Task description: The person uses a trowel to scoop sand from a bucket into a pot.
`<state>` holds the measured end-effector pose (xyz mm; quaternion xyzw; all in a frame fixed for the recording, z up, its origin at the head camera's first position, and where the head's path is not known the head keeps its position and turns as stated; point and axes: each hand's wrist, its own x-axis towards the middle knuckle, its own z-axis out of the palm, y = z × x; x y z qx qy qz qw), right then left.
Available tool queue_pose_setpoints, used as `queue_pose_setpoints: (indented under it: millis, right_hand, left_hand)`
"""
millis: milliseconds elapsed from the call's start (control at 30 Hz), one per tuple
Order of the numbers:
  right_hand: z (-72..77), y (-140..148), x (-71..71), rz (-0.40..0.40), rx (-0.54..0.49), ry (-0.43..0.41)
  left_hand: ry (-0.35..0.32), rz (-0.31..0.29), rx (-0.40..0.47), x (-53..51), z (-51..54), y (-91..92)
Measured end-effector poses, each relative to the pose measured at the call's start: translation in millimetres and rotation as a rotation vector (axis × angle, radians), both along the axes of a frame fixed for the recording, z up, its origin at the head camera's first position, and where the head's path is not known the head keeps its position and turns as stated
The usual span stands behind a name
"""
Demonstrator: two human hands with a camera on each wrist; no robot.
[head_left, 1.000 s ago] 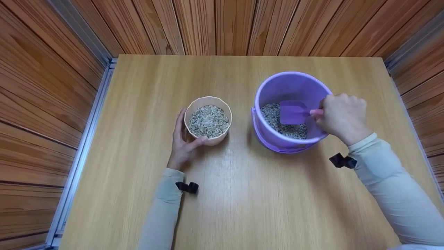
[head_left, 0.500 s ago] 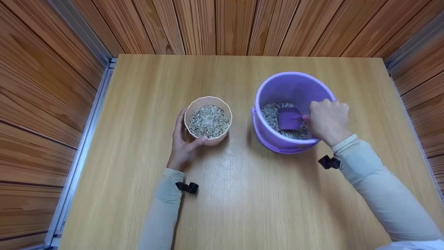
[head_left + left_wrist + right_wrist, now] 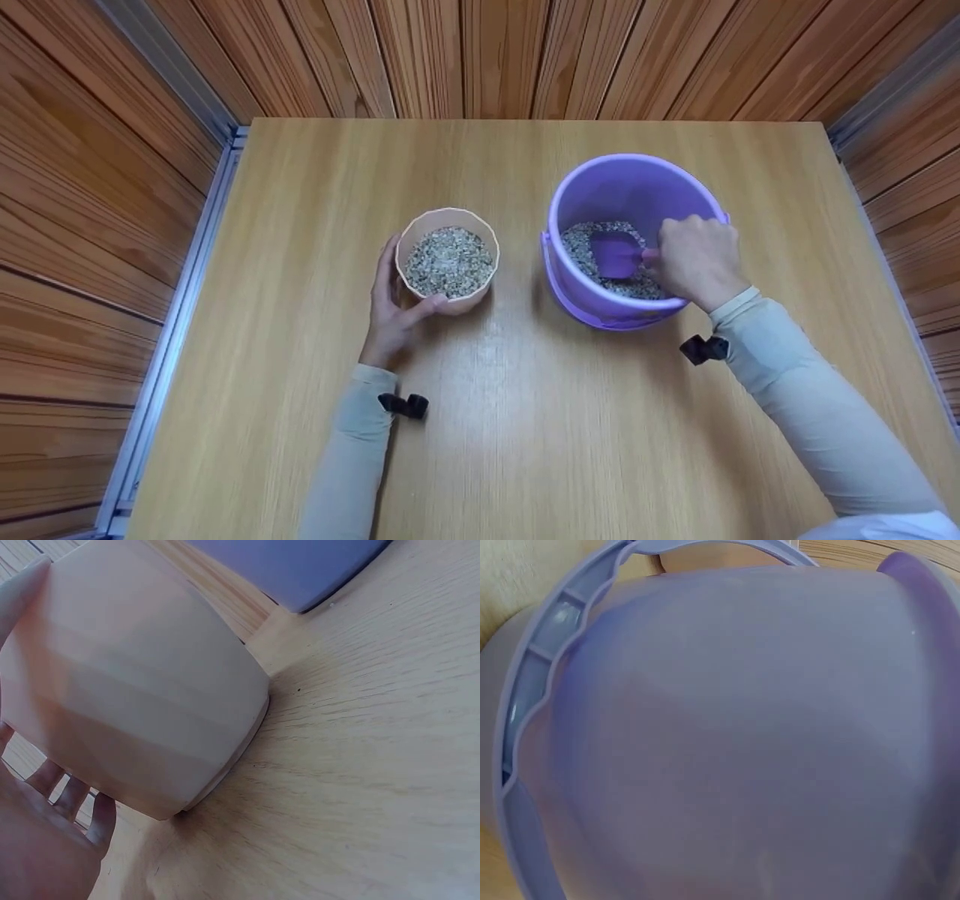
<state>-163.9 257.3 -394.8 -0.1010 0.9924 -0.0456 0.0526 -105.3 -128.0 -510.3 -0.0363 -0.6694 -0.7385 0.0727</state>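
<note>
In the head view my left hand (image 3: 390,322) holds a pale peach faceted pot (image 3: 463,304), thumb at its near side and fingers round its left. Grey-tan gravel (image 3: 450,262) fills much of the pot, which stands upright on the table in the left wrist view. My right hand (image 3: 697,259), at the right rim of a purple bucket (image 3: 634,187), grips a small shovel (image 3: 616,255) by its pink handle. Its purple blade lies over the gravel (image 3: 581,244) inside the bucket; I cannot tell how deep it sits. The bucket's outer wall (image 3: 742,727) fills most of the right wrist view.
The bucket's carrying handle (image 3: 529,690) hangs down against its outside. Both containers stand on a light wooden table (image 3: 487,450), with a strip of tabletop between them. Wood-plank walls (image 3: 502,60) rise at the back and sides, and a metal rail (image 3: 172,330) runs along the left.
My right hand has moved left and slightly down over the bucket rim, lowering the shovel and shifting its blade left. My left hand and the pot have stayed in place.
</note>
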Motion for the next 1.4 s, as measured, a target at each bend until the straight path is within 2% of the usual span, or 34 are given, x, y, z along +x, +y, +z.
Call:
queue_pose_setpoints:
  millis: [233, 500, 867, 1167, 1400]
  right_hand:
    - [0.0, 0, -0.5, -0.008, -0.001, -0.014]
    - [0.6, 1, -1.9, 0.005, -0.071, -0.072]
    - [2.9, 2, -2.6, -0.005, -0.151, -0.101]
    - [9.1, 6, 0.0, 0.014, -0.218, -0.106]
    - [21.2, 10, 5.1, -0.013, -0.324, -0.186]
  left_hand:
    - [-0.003, 0.001, -0.002, -0.9, -0.8, -0.9]
    - [-0.011, 0.009, -0.013, -10.1, -29.0, -5.5]
    - [0.018, 0.013, -0.019, -9.8, -32.5, -6.3]
    - [0.016, 0.004, -0.005, -9.7, -28.2, -4.1]
    - [-0.009, -0.003, 0.009, -0.3, -0.5, -0.2]
